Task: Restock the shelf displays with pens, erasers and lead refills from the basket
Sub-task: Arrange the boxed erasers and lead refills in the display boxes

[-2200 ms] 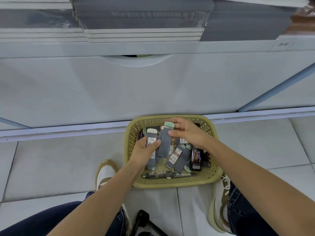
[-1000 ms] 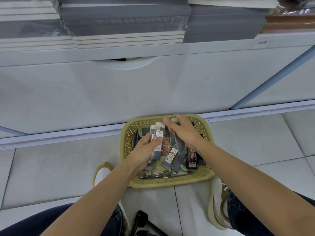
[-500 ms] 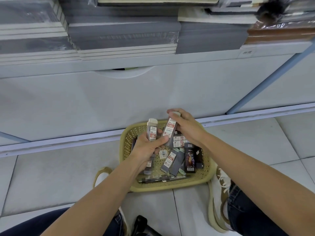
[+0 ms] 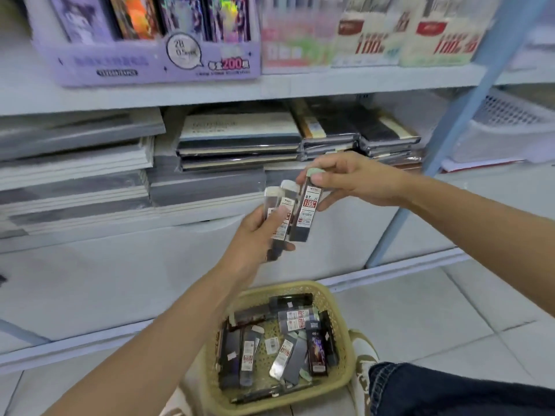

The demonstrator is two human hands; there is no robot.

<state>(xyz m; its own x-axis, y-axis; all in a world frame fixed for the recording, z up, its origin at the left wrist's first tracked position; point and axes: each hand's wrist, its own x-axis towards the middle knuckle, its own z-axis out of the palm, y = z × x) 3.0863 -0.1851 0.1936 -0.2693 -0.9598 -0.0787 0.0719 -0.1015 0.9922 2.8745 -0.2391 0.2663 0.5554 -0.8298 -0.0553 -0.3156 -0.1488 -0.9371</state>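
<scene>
the lead refill case point(image 4: 307, 211) marked 0.7 hangs in the air in front of the lower shelf, well above the basket. the right hand point(image 4: 360, 183) pinches it at its pale green cap only, thumb on one side and fingertips on the other, with the long body dangling free. just beside it, touching or nearly so, a fan of refill cases point(image 4: 279, 202) sits in the left hand point(image 4: 255, 240), whose fingers curl round their lower halves with the thumb pressed across the labels. i cannot tell exactly how many it holds, two at least.

the likely trouble is a drop. a cap-only pinch may let the case swing or slip, or the cap might pull off. adding it to the fan could loosen the left thumb's hold, and one case could slide out to the floor. a mix-up looks possible too: the purple display box point(image 4: 150, 66) on the upper shelf reads 0.5, so a 0.7 case may not belong there.

the yellow woven basket point(image 4: 342, 343) on the tiled floor holds more refill cases, some dark packets and a black pen point(image 4: 264, 395) along its near edge. the purple box holds upright card packs, too blurred to read. stacked notebooks point(image 4: 237, 139) fill the lower shelf.
</scene>
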